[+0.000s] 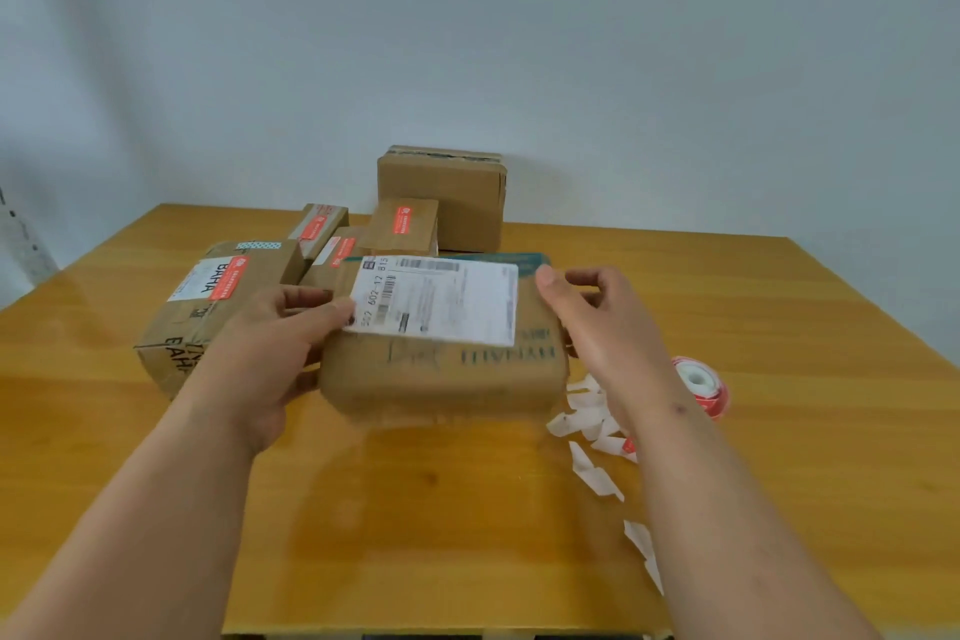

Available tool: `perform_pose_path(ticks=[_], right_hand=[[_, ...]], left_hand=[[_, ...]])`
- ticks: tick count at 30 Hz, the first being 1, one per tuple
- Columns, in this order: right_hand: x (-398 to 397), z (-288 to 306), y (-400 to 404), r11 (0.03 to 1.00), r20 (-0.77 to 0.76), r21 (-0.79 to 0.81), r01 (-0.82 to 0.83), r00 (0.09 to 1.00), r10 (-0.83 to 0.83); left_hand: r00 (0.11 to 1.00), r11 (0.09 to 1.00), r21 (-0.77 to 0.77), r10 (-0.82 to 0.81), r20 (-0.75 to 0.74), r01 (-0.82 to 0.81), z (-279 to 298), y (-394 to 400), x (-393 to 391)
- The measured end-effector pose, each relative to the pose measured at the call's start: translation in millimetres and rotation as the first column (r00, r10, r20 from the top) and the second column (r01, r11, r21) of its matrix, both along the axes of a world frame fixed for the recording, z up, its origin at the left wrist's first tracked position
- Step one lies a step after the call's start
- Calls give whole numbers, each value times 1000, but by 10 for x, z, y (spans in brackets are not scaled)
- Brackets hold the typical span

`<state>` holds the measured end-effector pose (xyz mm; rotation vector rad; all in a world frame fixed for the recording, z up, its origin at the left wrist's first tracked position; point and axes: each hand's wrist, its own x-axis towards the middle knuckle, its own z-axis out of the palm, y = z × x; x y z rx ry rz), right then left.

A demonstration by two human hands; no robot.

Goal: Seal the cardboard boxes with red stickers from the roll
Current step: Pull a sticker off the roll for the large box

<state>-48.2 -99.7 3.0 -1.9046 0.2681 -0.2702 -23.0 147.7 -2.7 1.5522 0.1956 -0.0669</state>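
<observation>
Held up off the wooden table (779,307) between both hands: a cardboard box (441,374), closed, contents hidden, with a white shipping label (441,299) on its top face and blurred dark print along the front. Left hand (270,343) clamped on the box's left end, thumb lying over the label's edge, fingers curled round the side. Right hand (602,322) gripping the right end, thumb at the top corner, fingers wrapped behind.

Just right of the box, behind the right forearm: the roll of red stickers (701,387), resting on the table, with a trail of white backing strips (592,437) running toward the near edge.

Behind and left, a cluster of closed boxes. A large box (208,307) touching the table, red sticker (228,278) across its white label. Three small boxes (353,237) farther back, each bearing a red sticker. Against the wall (467,16), a taller brown box (447,192), taped shut, no red sticker visible on it.
</observation>
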Motion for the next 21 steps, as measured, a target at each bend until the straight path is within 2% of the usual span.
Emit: perform_pose_path(ticks=[2, 4, 6, 8, 12, 15, 18, 21], right_hand=[[-1, -70, -19, 986, 19, 148, -83, 997, 81], [-39, -149, -25, 954, -5, 200, -225, 973, 231], [-59, -226, -30, 933, -55, 220, -286, 951, 304], [-47, -258, -21, 957, -73, 150, -249, 962, 262], [-8, -182, 40, 998, -36, -57, -14, 999, 12], [27, -137, 82, 979, -11, -173, 104, 994, -108], [49, -184, 80, 973, -71, -224, 57, 995, -74], [28, -233, 68, 961, -132, -274, -46, 991, 10]], left_hand=[[994, 995, -11, 104, -17, -104, -26, -4, 20], [987, 985, -70, 157, -39, -160, -65, -19, 17], [985, 978, -115, 169, -43, -173, -92, -33, -7], [992, 987, -99, 127, -8, -127, -113, -49, -36], [998, 999, 50, -2, 64, -1, -140, -129, -63], [993, 990, 134, 36, 109, -50, -185, -228, -38], [985, 968, 209, 115, 130, -141, -235, -301, -36], [983, 948, 289, 92, 159, -136, -274, -366, -51]])
